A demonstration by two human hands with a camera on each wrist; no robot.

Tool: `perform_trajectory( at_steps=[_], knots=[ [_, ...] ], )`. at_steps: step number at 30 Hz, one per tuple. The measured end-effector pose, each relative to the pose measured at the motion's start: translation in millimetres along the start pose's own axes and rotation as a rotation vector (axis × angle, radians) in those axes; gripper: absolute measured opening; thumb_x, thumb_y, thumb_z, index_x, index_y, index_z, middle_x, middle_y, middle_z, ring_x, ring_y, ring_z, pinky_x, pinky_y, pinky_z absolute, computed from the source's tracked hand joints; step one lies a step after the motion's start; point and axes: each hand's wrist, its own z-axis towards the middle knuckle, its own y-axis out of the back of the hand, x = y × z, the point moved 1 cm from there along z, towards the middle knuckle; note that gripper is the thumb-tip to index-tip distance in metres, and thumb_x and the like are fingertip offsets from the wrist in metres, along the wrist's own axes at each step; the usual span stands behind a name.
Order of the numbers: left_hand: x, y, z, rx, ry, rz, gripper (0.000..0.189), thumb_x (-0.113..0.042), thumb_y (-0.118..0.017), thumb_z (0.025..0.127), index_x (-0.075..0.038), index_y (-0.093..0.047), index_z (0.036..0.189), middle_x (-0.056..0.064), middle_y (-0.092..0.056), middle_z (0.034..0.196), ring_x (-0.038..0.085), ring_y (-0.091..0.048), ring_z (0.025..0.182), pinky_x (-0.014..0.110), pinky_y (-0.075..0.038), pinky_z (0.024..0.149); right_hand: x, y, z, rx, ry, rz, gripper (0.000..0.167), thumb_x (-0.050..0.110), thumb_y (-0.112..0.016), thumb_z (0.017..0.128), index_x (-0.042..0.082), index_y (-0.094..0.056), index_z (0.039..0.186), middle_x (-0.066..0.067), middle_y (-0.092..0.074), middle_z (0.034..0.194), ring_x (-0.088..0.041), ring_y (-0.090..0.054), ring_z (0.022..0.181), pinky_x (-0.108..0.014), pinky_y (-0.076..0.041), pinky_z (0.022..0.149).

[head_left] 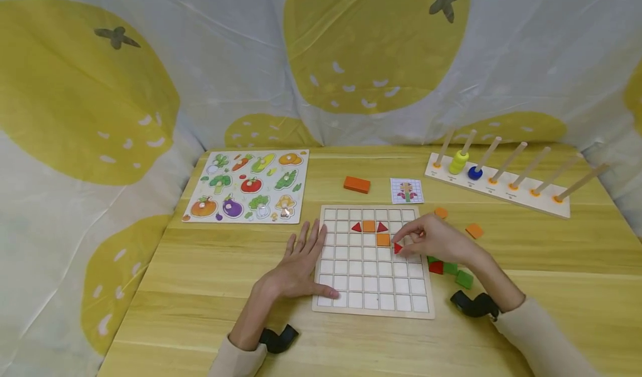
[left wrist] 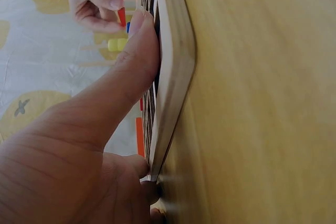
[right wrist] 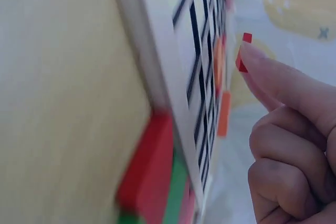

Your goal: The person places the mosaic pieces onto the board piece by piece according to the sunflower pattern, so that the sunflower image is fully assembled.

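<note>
My right hand (head_left: pixel 435 237) pinches a small red triangle block (head_left: pixel 398 248) between thumb and index finger, just above the wooden grid board (head_left: pixel 370 309). In the right wrist view the red triangle (right wrist: pixel 243 52) stands on edge at the fingertips. My left hand (head_left: pixel 296 268) rests along the board's left edge with fingers spread, its thumb (left wrist: pixel 137 45) lying over the near corner. On the grid, an orange square (head_left: pixel 368 226) sits between two red triangles, and another orange square (head_left: pixel 383 240) lies one row nearer.
Loose green squares (head_left: pixel 464 279) and a red piece (head_left: pixel 436 267) lie right of the board, with orange pieces (head_left: pixel 473 231) farther back. Behind it are an orange block (head_left: pixel 356 184) and a pattern card (head_left: pixel 407 191). A vegetable puzzle (head_left: pixel 246 187) stands left, a peg rack (head_left: pixel 501 187) right.
</note>
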Motion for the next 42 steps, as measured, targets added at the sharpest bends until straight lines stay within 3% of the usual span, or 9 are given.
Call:
perform_trajectory(
  at_steps=[4,7,22,37,42],
  knots=[
    [-1.1,0.0,0.7,0.002,0.002,0.007,0.139,-0.064,-0.084,0.076,-0.012,0.008,0.167,0.008,0.021,0.173,0.032,0.024,0.160,0.060,0.008,0.130,8,-19,13.6,0.034,0.038,-0.007,0.014,0.012,-0.083,0.087,0.010,-0.081,0.101,0.007,-0.035,0.062,-0.006,-0.035,0.059,-0.019,-0.030,0.056],
    [-1.5,0.0,0.8,0.003,0.005,0.007,0.139,-0.063,-0.084,0.076,-0.012,0.008,0.167,0.008,0.021,0.173,0.031,0.024,0.160,0.059,0.008,0.130,10,-24,18.2,0.039,0.054,-0.009,0.013,0.007,-0.082,0.086,0.009,-0.081,0.099,0.007,-0.034,0.061,-0.007,-0.036,0.060,-0.020,-0.033,0.057],
    [-2.2,0.1,0.1,0.004,0.020,0.016,0.140,-0.064,-0.084,0.075,-0.013,0.008,0.167,0.007,0.021,0.173,0.030,0.024,0.160,0.058,0.008,0.130,5,-25,21.7,0.006,0.001,0.023,0.013,0.011,-0.086,0.084,0.013,-0.083,0.096,0.008,-0.033,0.058,-0.008,-0.032,0.056,-0.020,-0.027,0.054],
    [-2.8,0.6,-0.3,0.002,0.022,0.011,0.140,-0.063,-0.085,0.075,-0.012,0.008,0.167,0.009,0.019,0.173,0.031,0.023,0.160,0.059,0.007,0.130,4,-26,23.9,-0.006,-0.039,0.082,0.012,0.010,-0.085,0.084,0.011,-0.085,0.096,0.006,-0.049,0.057,-0.008,-0.034,0.056,-0.019,-0.025,0.051],
    [-3.1,1.0,-0.3,0.001,0.025,0.008,0.140,-0.063,-0.086,0.075,-0.012,0.007,0.167,0.010,0.018,0.174,0.031,0.022,0.160,0.059,0.007,0.130,3,-27,23.8,-0.010,-0.034,0.075,0.013,0.011,-0.085,0.084,0.011,-0.085,0.097,0.007,-0.046,0.056,-0.008,-0.033,0.054,-0.019,-0.024,0.050]
  ],
)
